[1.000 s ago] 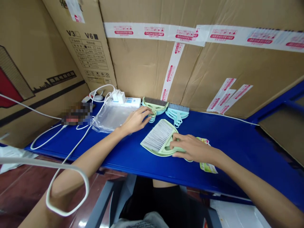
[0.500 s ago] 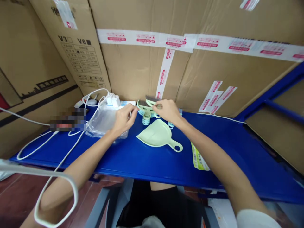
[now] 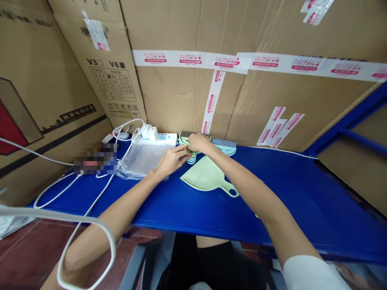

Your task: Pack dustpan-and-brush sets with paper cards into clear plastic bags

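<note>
- Step in hand, as judged: handling the brush stack (image 3: 191, 160) at the back of the table (image 3: 181, 213), both hands meeting at its handle end
- Right hand (image 3: 198, 143): reaches over the stack, fingers curled down and in; fingertips mostly hidden, cannot tell if they pinch a brush or only rest on it
- Left hand (image 3: 173, 160): at the left side of the stack's handles, fingers drawn close together, tips right by the handles and the right fingers; cannot tell if anything is pinched
- Brush stack: pieces nested, green and light blue edges showing, bristle side toward the cardboard (image 3: 175, 96), partly covered by the right hand
- Green dustpan (image 3: 205, 175): flat on the table in front of the stack, no hand on it, wide edge to the left, ringed handle to the right near the right forearm
- Blue brush (image 3: 229, 150): just right of the stack, partly behind the right wrist
- Clear plastic bags (image 3: 140, 157): flat on the table, left of the left hand
- Next move, as judged, calls for a sure hold on one handle and a light check on the others, as nested pieces could drag along or slide apart
</note>
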`<state>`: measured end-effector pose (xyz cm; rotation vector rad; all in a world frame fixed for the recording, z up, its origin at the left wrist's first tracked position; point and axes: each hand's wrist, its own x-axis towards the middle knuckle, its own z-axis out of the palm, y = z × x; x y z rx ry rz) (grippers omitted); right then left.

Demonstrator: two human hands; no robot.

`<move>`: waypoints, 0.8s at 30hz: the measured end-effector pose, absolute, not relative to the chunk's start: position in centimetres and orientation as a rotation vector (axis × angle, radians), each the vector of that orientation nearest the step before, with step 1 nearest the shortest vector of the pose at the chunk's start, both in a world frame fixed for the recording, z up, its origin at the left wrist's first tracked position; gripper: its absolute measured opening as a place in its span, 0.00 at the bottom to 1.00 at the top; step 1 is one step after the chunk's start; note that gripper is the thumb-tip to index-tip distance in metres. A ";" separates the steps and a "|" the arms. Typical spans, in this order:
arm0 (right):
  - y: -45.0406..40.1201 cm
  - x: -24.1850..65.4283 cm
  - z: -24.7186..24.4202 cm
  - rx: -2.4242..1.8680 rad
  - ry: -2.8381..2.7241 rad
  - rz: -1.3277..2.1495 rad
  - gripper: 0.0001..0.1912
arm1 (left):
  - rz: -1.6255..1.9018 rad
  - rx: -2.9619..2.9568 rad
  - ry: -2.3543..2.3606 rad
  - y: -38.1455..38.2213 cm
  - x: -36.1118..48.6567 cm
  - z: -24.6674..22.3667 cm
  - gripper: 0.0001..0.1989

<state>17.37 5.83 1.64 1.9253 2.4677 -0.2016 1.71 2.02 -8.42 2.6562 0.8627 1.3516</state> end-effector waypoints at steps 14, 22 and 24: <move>7.3 18.8 0.9 2.012 2.542 -0.345 0.18 | 1.486 2.634 0.715 2.2 1.8 -8.3 0.06; 6.6 18.4 0.6 2.075 2.522 -0.338 0.20 | 1.389 2.626 0.731 2.2 2.0 -8.7 0.07; 6.6 18.4 0.5 2.084 2.531 -0.338 0.19 | 1.394 2.610 0.748 2.2 2.0 -8.6 0.08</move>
